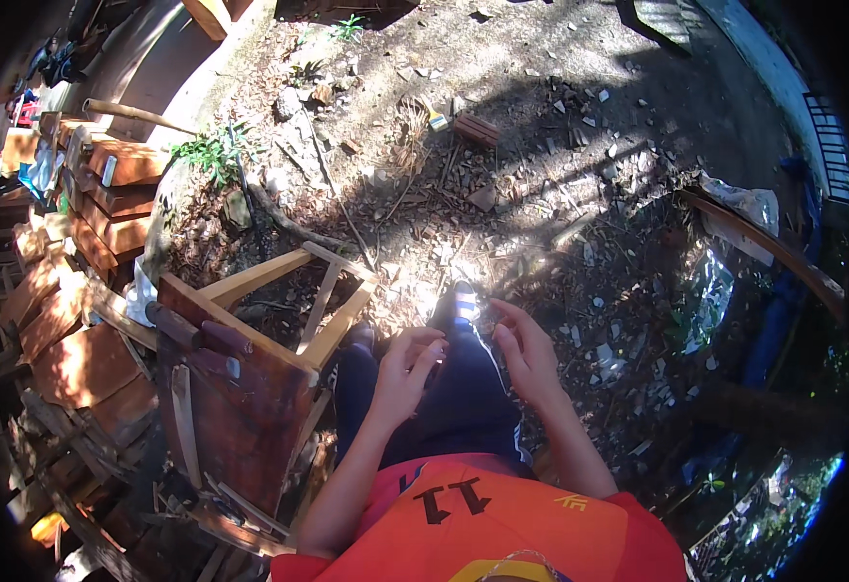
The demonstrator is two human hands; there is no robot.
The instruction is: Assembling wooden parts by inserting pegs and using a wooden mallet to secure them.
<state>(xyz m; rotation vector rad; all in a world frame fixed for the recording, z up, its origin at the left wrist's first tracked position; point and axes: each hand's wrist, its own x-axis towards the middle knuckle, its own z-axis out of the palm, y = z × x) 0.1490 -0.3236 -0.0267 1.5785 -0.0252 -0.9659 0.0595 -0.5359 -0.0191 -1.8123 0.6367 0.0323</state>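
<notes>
My left hand (407, 373) is in front of my body, its fingers curled and the fingertips close to the thumb. Whatever it may pinch is too small to make out. Level with it on the other side, my right hand (531, 361) is held with thumb and fingers apart and nothing between them. Both hands hover over my dark trousers, apart from each other. Left of my left hand is a piece of wooden furniture with a dark red top (240, 417) and pale wooden legs (332, 325). Short dark wooden pieces (223, 339) and a thin wood strip (185, 427) lie on that top.
Stacked wooden boards (85, 369) and scrap fill the left side. Ahead, a paintbrush (437, 120) and a reddish brick (477, 130) lie on littered ground beside sticks and leaves. A long wooden plank (783, 247) and plastic sheeting (715, 301) are at the right.
</notes>
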